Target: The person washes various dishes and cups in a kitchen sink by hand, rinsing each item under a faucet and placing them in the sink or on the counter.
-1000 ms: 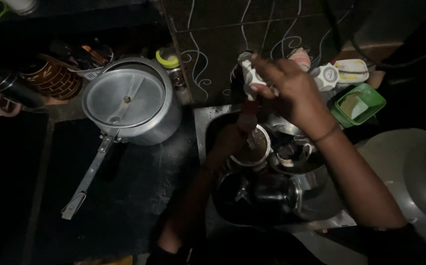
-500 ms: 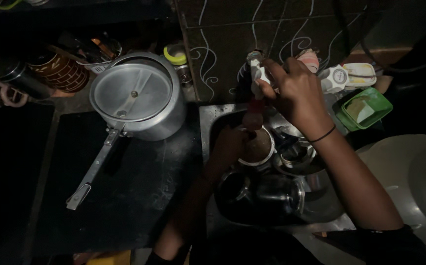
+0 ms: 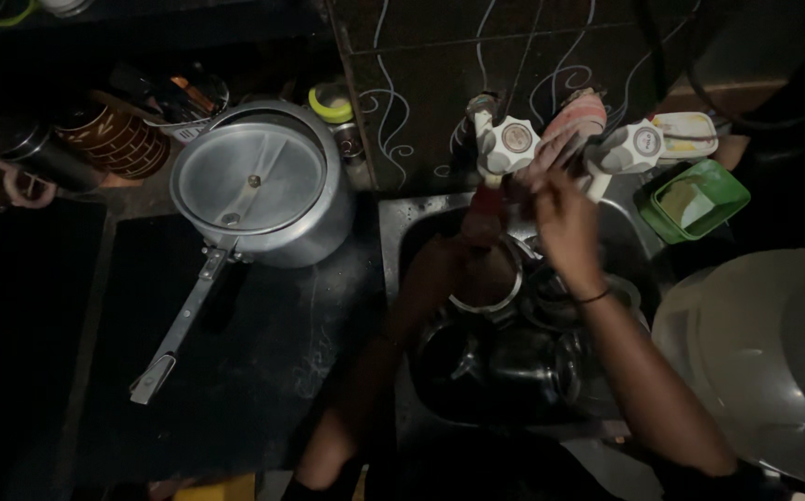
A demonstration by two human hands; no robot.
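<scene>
We see a steel cup (image 3: 488,278) in the sink (image 3: 393,278), under the white tap handle (image 3: 508,143). Our left hand (image 3: 440,269) seems to clasp its side, the grip too dark to tell. Our right hand (image 3: 562,215), arm outstretched, curls its fingers just below the tap handles. A pressure cooker (image 3: 259,186) stands on the left counter.

Two hands, the left hand (image 3: 440,269) and right hand (image 3: 560,218), work over one sink (image 3: 393,278) beneath two white tap handles (image 3: 511,141). One lidded pressure cooker (image 3: 259,186) sits on the counter, one green soap dish (image 3: 695,199) beside the taps, one steel cup (image 3: 488,278) among several vessels too dark to count.
</scene>
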